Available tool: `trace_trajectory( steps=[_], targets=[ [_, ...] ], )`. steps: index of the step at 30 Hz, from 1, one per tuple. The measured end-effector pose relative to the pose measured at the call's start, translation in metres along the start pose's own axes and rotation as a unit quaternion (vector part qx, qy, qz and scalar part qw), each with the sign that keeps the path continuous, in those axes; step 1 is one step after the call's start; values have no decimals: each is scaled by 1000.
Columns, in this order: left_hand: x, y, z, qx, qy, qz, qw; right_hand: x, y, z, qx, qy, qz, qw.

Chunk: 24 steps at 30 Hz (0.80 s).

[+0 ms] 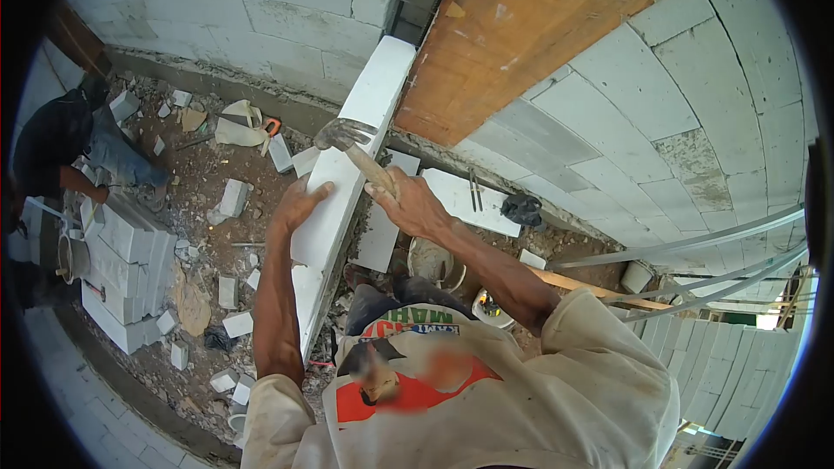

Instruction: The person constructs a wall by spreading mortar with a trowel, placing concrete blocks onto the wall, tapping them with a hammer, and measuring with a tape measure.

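Right hand (415, 201) closed round the wooden handle of a hammer (360, 155), fingers wrapped, grip firm. Hammer head is over the top face of a long white block (347, 171); can't tell if it's touching or just above. Left hand (301, 206) part open at the block's left edge, thumb laid out on the top face, fingers partly hidden; it rests against the block, not wrapped right round it. Block runs lengthwise away from the person, far end up by the block wall (287, 13) and beside the orange-brown board (530, 26). More white slabs lie about: one right of the long block, with two thin rods (475, 190) on it and a black plastic bag (521, 209) at its end. Bucket (432, 262) near the person's legs, below the right forearm. Left side: rubble ground with block offcuts, a pale sack (240, 132) and an orange handle (273, 127) beside it. Co-worker (54, 143) bent over at far left, by a stack of grey-white blocks (129, 247).
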<state>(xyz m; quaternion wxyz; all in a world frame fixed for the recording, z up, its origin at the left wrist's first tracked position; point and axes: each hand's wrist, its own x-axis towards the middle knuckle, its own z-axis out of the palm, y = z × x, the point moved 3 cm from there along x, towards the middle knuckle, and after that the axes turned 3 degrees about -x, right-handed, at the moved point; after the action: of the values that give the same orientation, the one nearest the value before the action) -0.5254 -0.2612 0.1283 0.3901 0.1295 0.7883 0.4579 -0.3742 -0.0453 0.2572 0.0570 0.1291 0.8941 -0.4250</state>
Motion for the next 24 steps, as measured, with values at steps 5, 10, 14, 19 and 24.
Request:
trace_trajectory(
  steps=[5, 10, 14, 19, 24],
  targets=[
    [33, 7, 3, -35, -23, 17, 999, 43, 5, -28, -2, 89, -6, 996],
    [43, 8, 2, -60, -70, -33, 995, 85, 90, -13, -114, 89, -3, 990],
    [75, 8, 2, -119, -94, 36, 988, 78, 63, -42, -57, 95, 67, 992],
    [114, 15, 7, -141, -124, -20, 982, 113, 46, -76, 7, 91, 37, 995],
    [112, 21, 2, -147, -131, -20, 980, 153, 107, -72, -82, 231, -137, 960]
  ],
)
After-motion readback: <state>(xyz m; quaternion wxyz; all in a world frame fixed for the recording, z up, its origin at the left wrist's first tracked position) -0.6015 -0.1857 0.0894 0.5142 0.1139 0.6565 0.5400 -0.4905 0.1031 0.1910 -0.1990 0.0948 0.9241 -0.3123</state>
